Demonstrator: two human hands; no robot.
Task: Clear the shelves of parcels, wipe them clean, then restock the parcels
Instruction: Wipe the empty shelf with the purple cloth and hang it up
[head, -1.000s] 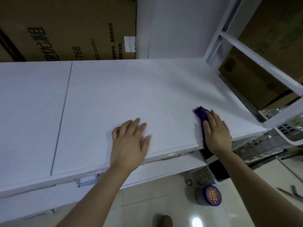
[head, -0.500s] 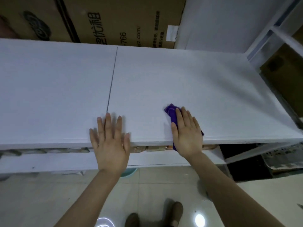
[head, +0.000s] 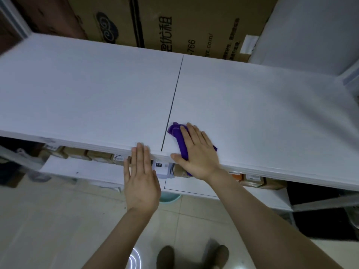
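Nearest, a pair of shoes (head: 165,255) stands on the pale tiled floor (head: 58,220). Above them the left hand (head: 140,177) lies flat and empty, fingers straight and close together, with its tips on the front lip of the top shelf (head: 97,90). Just beside it, the right hand (head: 197,152) is spread flat, palm down, pressing a purple cloth (head: 177,133) onto the white board. The thumb points left along the edge. The cloth sits right of the dark seam (head: 172,103) between two panels, and one end hangs over the front lip.

It looks soft, limp and light, so it will likely bunch if pinched. A flat palm over its middle should keep it spread and sliding.

Under the top board, small brown parcels (head: 77,152) sit in a row on the lower shelf (head: 81,168), so the clearing looks only partly done. They seem stiff and light enough to lift by opposite sides. One label (head: 118,156) reads "2-1", and a white tag (head: 159,164) reads "010".

Farthest back, a big cardboard carton (head: 194,26) shows Chinese characters, "-766" and "z.com/"; the smaller print is too blurred to read.
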